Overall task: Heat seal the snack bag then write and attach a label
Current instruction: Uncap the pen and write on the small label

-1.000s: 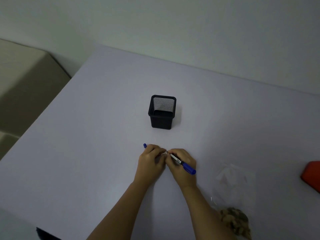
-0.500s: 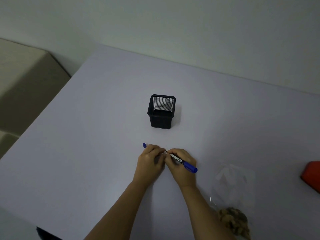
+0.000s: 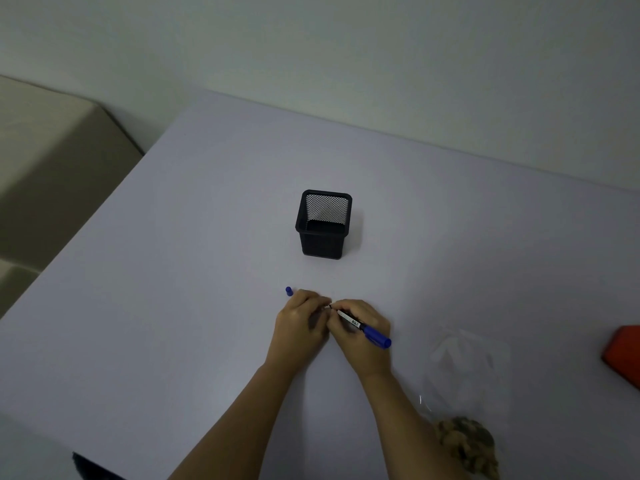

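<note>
My right hand (image 3: 360, 336) grips a blue-and-white marker (image 3: 367, 330), its tip pointing left toward my left hand. My left hand (image 3: 301, 323) lies on the table with curled fingers and holds the blue marker cap (image 3: 289, 291), whose end pokes out on its far left side. A tiny white label (image 3: 327, 306) shows between the two hands, mostly hidden. The clear snack bag (image 3: 464, 379) lies flat on the table at the right, with brown snacks (image 3: 467, 445) bunched at its near end.
A black mesh pen holder (image 3: 325, 224) stands beyond the hands on the pale lavender table (image 3: 173, 306). A red object (image 3: 623, 355) sits at the right edge. A beige surface (image 3: 45, 161) lies beyond the table's left edge.
Both hands stay nearly in place. The marker's blue rear end has shifted slightly as my right hand makes small moves at the label.
</note>
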Demonstrator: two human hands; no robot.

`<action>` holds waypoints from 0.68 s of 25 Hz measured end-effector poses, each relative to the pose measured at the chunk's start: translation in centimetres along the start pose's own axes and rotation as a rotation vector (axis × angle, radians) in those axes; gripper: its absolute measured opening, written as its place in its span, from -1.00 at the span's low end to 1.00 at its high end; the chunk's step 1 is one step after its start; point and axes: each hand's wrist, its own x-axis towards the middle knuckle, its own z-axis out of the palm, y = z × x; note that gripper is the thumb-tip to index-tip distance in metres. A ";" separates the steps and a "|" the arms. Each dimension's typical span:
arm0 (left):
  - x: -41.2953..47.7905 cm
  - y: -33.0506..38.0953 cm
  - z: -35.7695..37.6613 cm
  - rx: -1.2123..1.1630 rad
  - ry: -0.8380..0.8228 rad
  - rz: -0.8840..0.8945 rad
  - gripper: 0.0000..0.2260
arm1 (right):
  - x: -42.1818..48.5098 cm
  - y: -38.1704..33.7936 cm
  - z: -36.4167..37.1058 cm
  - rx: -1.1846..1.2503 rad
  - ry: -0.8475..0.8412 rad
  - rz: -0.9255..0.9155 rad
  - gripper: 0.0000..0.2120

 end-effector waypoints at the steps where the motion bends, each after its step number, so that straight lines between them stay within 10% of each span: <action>1: 0.0 0.0 0.0 -0.005 -0.002 -0.004 -0.83 | 0.0 0.0 0.0 0.000 0.001 0.003 -0.81; 17: 0.4 -0.2 0.2 -0.034 -0.004 -0.007 -0.82 | 0.2 0.0 -0.2 -0.009 0.035 -0.001 -0.84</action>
